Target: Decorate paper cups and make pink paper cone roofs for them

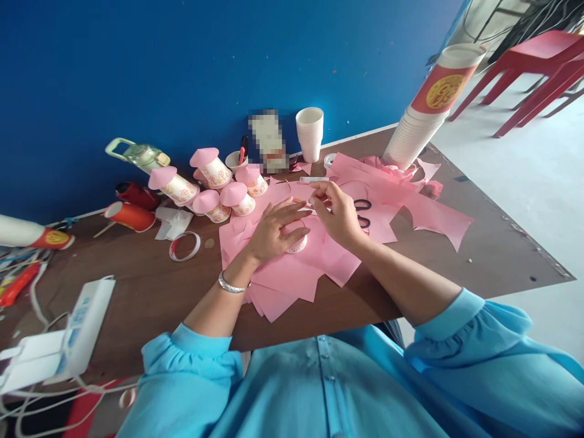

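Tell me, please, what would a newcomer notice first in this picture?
The eye would probably fall first on the pink paper spread across the middle of the brown table, with the left hand and right hand over it. Next come the small cups with pink cone tops, grouped to the left of the hands, and the tall stack of cups at the table's back right. Behind the table stands a bright blue wall.

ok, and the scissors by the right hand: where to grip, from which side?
Likely best: the black loops of the scissors, coming from the person's right. The loops lie exposed on the pink paper, facing right; the right hand blocks the left side, and the blades don't show.
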{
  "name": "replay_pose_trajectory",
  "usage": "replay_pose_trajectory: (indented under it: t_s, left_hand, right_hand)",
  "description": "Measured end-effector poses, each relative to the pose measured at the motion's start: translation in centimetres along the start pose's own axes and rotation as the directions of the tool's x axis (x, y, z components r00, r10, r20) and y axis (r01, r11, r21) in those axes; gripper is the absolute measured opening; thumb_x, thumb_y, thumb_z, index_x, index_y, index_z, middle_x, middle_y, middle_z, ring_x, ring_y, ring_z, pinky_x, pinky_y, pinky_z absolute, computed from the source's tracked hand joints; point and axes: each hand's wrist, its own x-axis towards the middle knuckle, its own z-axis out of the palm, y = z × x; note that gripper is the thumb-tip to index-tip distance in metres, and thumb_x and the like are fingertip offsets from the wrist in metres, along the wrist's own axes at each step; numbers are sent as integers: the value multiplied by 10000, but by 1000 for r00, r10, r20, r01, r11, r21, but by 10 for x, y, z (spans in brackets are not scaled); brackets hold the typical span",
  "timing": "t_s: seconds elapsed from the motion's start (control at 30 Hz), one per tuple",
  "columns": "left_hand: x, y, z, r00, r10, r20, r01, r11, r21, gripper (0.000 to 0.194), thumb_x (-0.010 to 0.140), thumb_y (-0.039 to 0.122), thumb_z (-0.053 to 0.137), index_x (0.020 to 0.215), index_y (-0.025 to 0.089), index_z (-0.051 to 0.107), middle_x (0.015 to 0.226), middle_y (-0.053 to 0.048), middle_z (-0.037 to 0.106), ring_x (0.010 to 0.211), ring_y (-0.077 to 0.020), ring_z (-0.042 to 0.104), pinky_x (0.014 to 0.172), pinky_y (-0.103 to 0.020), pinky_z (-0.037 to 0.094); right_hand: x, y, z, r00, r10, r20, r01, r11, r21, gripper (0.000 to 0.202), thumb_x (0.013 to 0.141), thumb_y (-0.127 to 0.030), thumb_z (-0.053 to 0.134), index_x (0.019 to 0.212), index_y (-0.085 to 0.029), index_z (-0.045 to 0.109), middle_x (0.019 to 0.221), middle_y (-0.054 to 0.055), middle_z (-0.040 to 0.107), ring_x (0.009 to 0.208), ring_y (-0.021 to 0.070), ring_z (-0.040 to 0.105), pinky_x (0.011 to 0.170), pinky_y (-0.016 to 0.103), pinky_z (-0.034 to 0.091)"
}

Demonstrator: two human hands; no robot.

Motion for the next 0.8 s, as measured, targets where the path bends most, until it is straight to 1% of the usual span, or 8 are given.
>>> replay_pose_trajectory:
  t_s: [0.1, 0.27, 0.33, 0.4, 0.5, 0.6, 0.7, 0.8]
  left_hand:
    - [0, -1, -1, 1000, 14, 20, -14, 1000, 6, 420, 997, 492, 646, 1387, 340, 683, 1600, -36, 571, 1585, -349, 393, 1300, -685, 218]
    - [-1, -7, 1, 998, 54, 37, -55, 998, 16, 452, 1009, 564, 602, 1399, 346, 671, 1628, -41, 540, 1606, -340, 354, 1302, -643, 263]
    - [-3, -12, 1, 997, 75, 34, -76, 997, 15, 528, 1007, 606, 584, 1473, 360, 604, 1656, -41, 504, 1613, -327, 342, 1312, -617, 267]
    - [-6, -17, -1, 995, 99, 23, -100, 995, 23, 638, 1007, 642, 556, 1574, 360, 482, 1690, -51, 454, 1625, -315, 318, 1323, -593, 264]
    - [-11, -23, -6, 993, 117, 1, -117, 989, 87, 716, 1028, 660, 486, 1652, 342, 337, 1718, -78, 403, 1638, -315, 284, 1338, -597, 226]
    - [-14, -23, -11, 996, 93, 15, -94, 985, 146, 725, 1041, 660, 446, 1661, 309, 316, 1709, -98, 411, 1631, -323, 292, 1345, -606, 202]
    - [-16, -22, -12, 998, 31, 60, -39, 989, 144, 741, 1039, 673, 424, 1659, 280, 325, 1721, -113, 384, 1639, -349, 259, 1333, -646, 199]
    - [-17, -24, -12, 995, 8, 102, -21, 992, 124, 747, 1035, 687, 412, 1654, 274, 338, 1729, -121, 368, 1650, -360, 224, 1329, -677, 165]
  right_hand:
    - [0, 0, 0, 1000, 4, 5, -4, 1000, -3, 254, 930, -241, 558, 1164, -225, 654, 919, 16, 716, 809, 169, 666, 777, 333, 562]
    - [-1, 2, 0, 1000, -1, 21, 1, 1000, -12, 261, 944, -230, 561, 1188, -227, 654, 926, 17, 720, 838, 182, 694, 842, 370, 580]
    - [-2, 1, 1, 1000, -25, 16, 25, 1000, 2, 265, 967, -238, 558, 1215, -229, 653, 968, 29, 740, 867, 188, 709, 857, 381, 593]
    - [-4, -2, 1, 996, -88, 21, 88, 996, 12, 278, 1006, -264, 552, 1265, -235, 652, 1092, 64, 766, 975, 210, 729, 892, 399, 606]
    - [-10, -9, 4, 966, -239, 97, 242, 970, -21, 328, 1056, -302, 535, 1359, -240, 644, 1325, 115, 740, 1213, 257, 695, 1025, 466, 586]
    - [-17, -13, 9, 918, -331, 218, 347, 937, -38, 382, 1092, -312, 473, 1430, -228, 630, 1431, 132, 699, 1339, 274, 642, 1139, 520, 533]
    - [-22, -13, 14, 908, -326, 262, 346, 938, -33, 415, 1120, -327, 401, 1435, -211, 645, 1446, 128, 697, 1404, 261, 609, 1198, 515, 500]
    - [-24, -9, 18, 913, -289, 286, 319, 946, -60, 416, 1124, -351, 397, 1423, -244, 666, 1439, 82, 710, 1434, 244, 592, 1238, 507, 475]
